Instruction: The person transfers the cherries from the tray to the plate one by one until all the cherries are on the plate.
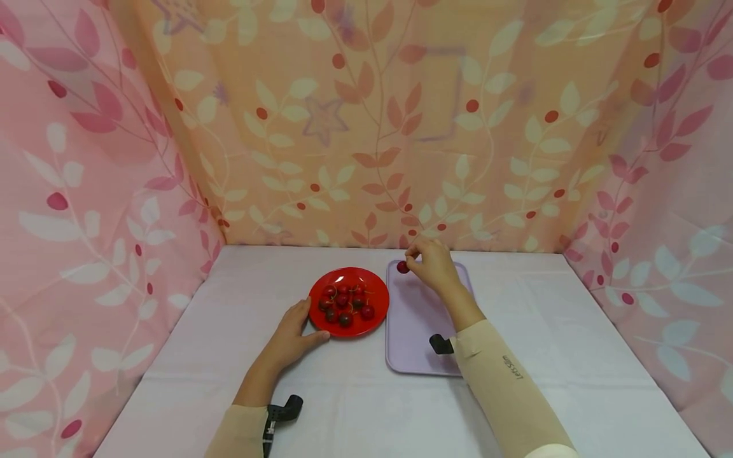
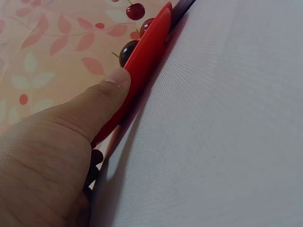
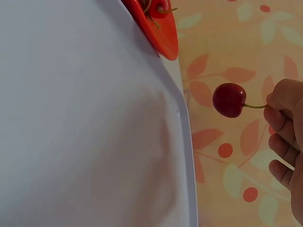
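Note:
My right hand (image 1: 433, 264) pinches the thin green stem of a dark red cherry (image 3: 229, 100). In the head view that cherry hangs over the far left corner of a pale purple tray (image 1: 420, 364). A round red plate (image 1: 375, 323) lies just left of the tray, with several stemmed cherries (image 1: 342, 300) gathered on it, some bright red, others nearly black. At the plate's left and near side my left hand (image 1: 293, 334) holds its rim. The thumb (image 2: 106, 94) lies along the rim in the left wrist view, and the other fingers are mostly hidden there.
A white cloth (image 1: 240, 305) covers the table. Patterned curtains with leaves and red dots (image 1: 366, 127) stand behind it and along both sides. Each wrist carries a small black camera mount (image 1: 286, 408), and the right one hangs over the tray.

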Tool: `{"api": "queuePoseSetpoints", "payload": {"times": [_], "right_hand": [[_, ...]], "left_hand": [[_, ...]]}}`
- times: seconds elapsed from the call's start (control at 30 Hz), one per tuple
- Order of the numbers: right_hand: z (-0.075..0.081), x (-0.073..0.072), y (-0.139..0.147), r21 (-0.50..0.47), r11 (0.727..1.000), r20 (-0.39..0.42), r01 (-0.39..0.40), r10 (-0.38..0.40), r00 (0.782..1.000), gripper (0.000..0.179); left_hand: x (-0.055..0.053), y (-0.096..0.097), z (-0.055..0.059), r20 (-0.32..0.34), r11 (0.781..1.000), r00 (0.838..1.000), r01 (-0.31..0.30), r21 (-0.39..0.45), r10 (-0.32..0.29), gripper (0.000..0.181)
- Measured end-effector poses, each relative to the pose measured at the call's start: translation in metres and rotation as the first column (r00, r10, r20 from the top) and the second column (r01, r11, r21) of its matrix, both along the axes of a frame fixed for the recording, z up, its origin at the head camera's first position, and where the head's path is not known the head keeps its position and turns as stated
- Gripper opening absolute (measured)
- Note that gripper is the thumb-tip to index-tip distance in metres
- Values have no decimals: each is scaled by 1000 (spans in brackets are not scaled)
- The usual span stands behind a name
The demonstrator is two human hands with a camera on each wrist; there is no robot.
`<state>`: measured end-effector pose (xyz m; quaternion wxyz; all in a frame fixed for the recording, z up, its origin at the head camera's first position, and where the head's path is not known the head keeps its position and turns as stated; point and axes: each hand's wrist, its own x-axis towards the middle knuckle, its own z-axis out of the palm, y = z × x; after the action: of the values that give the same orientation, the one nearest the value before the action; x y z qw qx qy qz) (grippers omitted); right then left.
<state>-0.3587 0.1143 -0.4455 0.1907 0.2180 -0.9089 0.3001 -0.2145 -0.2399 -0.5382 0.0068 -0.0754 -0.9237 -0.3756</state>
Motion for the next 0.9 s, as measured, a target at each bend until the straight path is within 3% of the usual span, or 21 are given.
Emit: {"api": "queuePoseSetpoints", "payload": {"times": [0.2, 0.57, 0.9], "right_hand": [[2, 1, -6, -11, 1000, 16, 14, -13, 1000, 6], [-3, 7, -20, -171, 985, 137, -6, 30, 990, 5], [-9, 11, -38, -190, 982, 132, -7, 33, 991, 7]], "left_hand": [[-1, -1, -2, 4, 1000, 1000, -3, 3, 3, 104], [0, 1, 0, 1, 1000, 1000, 0, 4, 0, 102], [0, 1, -1, -4, 1000, 1000, 3, 0, -3, 104]]}}
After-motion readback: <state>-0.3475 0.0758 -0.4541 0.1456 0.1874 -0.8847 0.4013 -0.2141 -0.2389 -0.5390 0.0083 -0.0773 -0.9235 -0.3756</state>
